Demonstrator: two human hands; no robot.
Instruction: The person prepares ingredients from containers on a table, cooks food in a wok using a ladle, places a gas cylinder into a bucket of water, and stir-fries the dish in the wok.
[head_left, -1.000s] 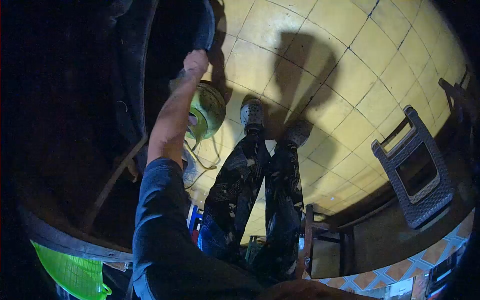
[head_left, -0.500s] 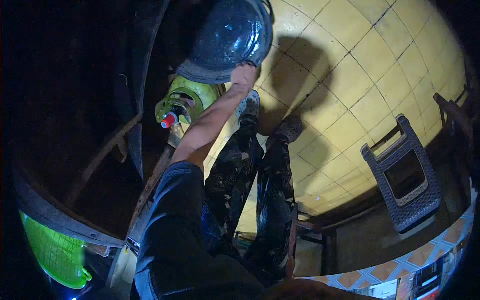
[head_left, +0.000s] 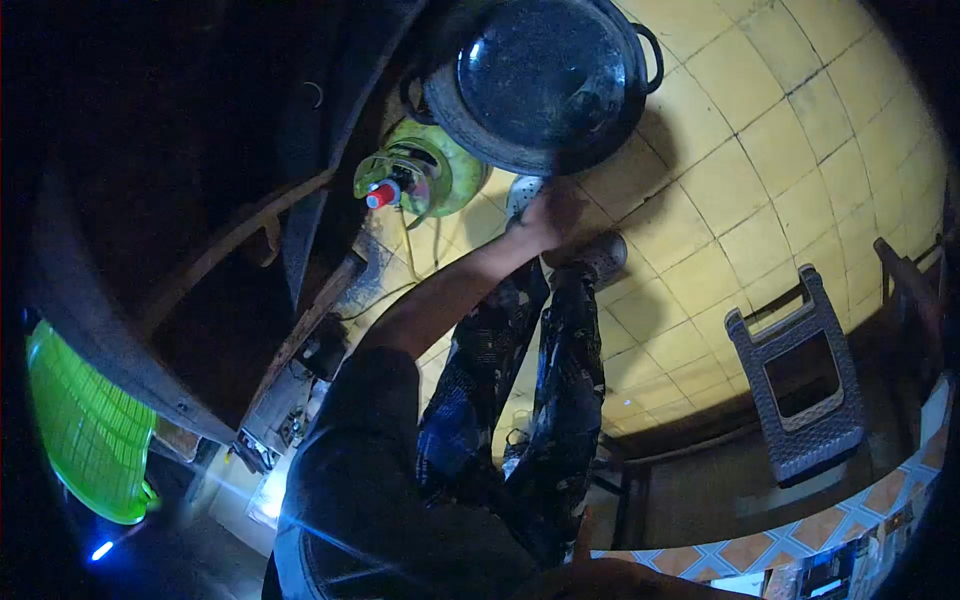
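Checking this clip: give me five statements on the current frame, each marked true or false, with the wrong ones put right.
1. The dark round pan has a loop handle on its right side in the picture. True.
2. The left hand is inside the green basket. False: it is by the pan's near rim, while the basket is at the picture's lower left.
3. The gas cylinder is red all over. False: its body is green; only the small fitting at its top is red.
4. The floor has yellow tiles. True.
5. The patterned trousers are plain white. False: they are dark with a pattern.
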